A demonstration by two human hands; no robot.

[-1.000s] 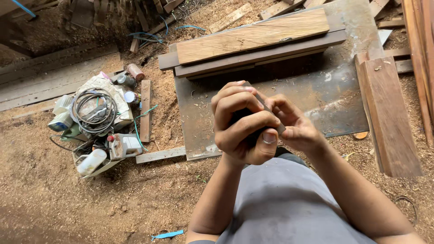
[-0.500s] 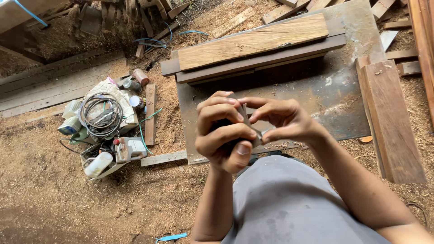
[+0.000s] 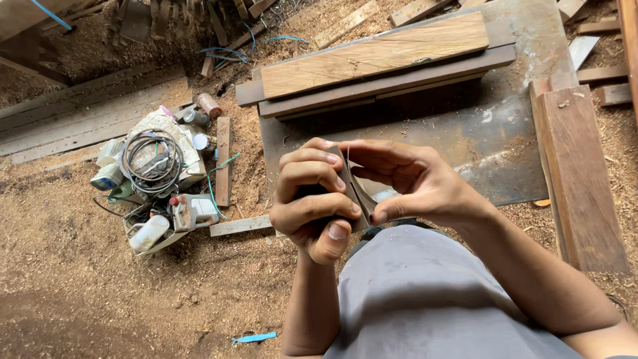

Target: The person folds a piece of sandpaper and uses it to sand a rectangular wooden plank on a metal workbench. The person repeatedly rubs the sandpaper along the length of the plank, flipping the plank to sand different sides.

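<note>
Centre of frame: my left hand (image 3: 312, 203) is curled shut around a small dark block, fingers together and thumb pressed underneath, while my right hand (image 3: 415, 183) pinches a folded sheet of sandpaper (image 3: 355, 189) between thumb and fingertips against that block. Both hands sit above my grey-clad knee (image 3: 425, 299), with the metal sheet (image 3: 492, 133) and stacked planks (image 3: 375, 56) beyond. Open sawdust floor (image 3: 80, 279) at lower left; tool pile (image 3: 156, 179) at left; reddish board (image 3: 578, 173) flanks right edge.
</note>
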